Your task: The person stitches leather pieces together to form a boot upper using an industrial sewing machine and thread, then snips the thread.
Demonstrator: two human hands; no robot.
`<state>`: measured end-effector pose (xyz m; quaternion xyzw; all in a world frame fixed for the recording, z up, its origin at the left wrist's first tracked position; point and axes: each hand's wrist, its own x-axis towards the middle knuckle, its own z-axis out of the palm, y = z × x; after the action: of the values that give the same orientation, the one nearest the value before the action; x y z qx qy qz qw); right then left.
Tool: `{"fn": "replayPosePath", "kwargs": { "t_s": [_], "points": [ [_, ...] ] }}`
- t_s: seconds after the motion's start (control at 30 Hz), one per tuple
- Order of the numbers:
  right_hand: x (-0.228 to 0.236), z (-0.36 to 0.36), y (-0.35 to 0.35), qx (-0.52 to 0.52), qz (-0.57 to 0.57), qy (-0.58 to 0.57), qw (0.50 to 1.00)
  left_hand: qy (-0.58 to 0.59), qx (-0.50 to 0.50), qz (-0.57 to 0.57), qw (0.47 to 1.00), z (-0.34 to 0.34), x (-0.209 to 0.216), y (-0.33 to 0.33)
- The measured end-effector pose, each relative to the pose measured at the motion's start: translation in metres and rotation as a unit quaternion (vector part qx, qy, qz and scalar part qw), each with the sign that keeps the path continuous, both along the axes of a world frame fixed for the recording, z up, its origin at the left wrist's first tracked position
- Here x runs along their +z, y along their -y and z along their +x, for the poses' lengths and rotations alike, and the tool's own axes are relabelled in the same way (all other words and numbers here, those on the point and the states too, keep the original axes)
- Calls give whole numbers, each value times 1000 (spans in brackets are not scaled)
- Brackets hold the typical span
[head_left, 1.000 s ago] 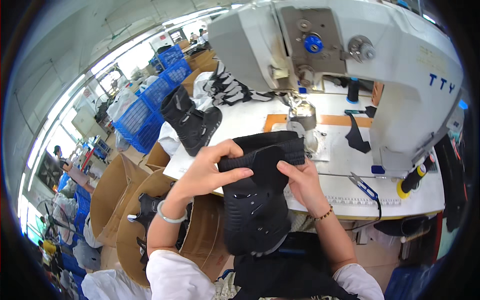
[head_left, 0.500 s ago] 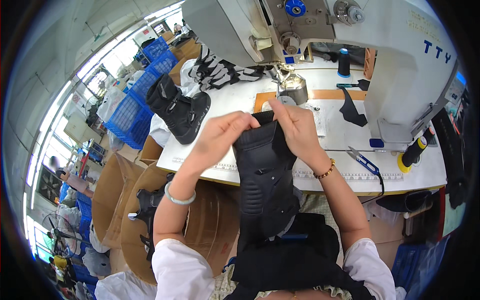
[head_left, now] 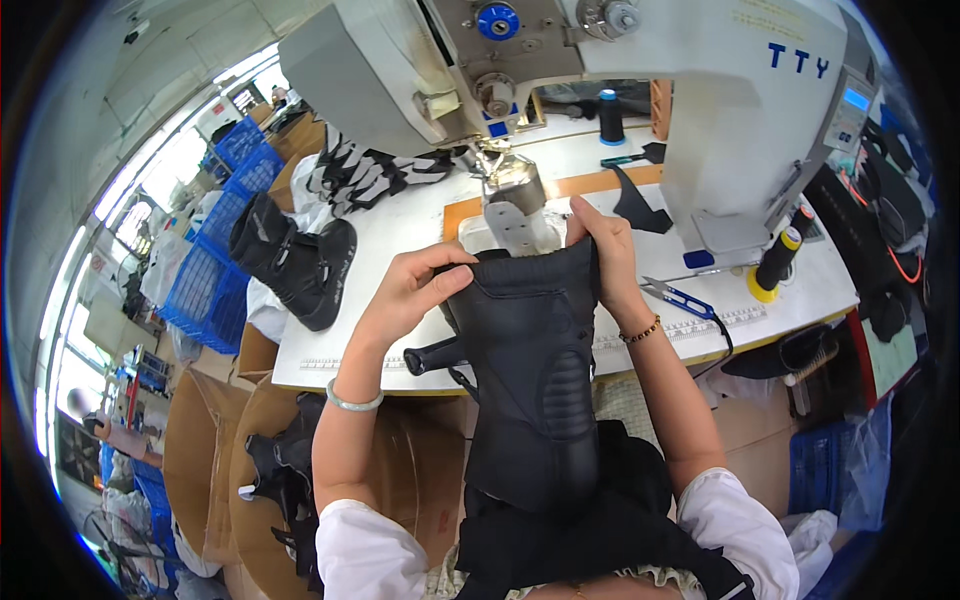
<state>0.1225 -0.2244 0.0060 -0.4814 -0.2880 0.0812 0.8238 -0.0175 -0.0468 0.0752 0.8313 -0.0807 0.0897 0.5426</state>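
Observation:
A black boot upper (head_left: 525, 370) with a ribbed panel hangs upright between my hands in front of the table. My left hand (head_left: 412, 290) pinches the left end of its top edge between thumb and fingers. At the right end of that edge, my right hand (head_left: 612, 260) grips the upper, its thumb pointing up and the other fingers partly hidden behind. A strap-like black piece (head_left: 435, 357) sticks out from the upper's left side. Just beyond the top edge stands the sewing machine's metal arm (head_left: 515, 205). A finished-looking black boot (head_left: 295, 262) stands on the table to the left.
Blue-handled thread snips (head_left: 680, 300) and a black thread cone (head_left: 775, 265) with a yellow base lie to the right. Patterned cloth (head_left: 375, 175) and a black cut piece (head_left: 640, 203) rest farther back. Cardboard boxes (head_left: 205, 460) holding black pieces stand at lower left.
The boot upper has turned, so its ribbed panel has gone from left to right and the strap-like piece shows. My hands have moved farther apart along the top edge. The view has shifted.

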Motion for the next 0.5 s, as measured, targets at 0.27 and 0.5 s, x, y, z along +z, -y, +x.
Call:
{"fn": "replayPosePath", "kwargs": {
  "t_s": [0.27,0.5],
  "points": [
    [-17,2,18,-9,46,22,999,10,-56,-5,998,4,4,19],
    [-15,-4,20,-39,20,36,998,13,-68,8,998,6,-1,15]
  ]
}}
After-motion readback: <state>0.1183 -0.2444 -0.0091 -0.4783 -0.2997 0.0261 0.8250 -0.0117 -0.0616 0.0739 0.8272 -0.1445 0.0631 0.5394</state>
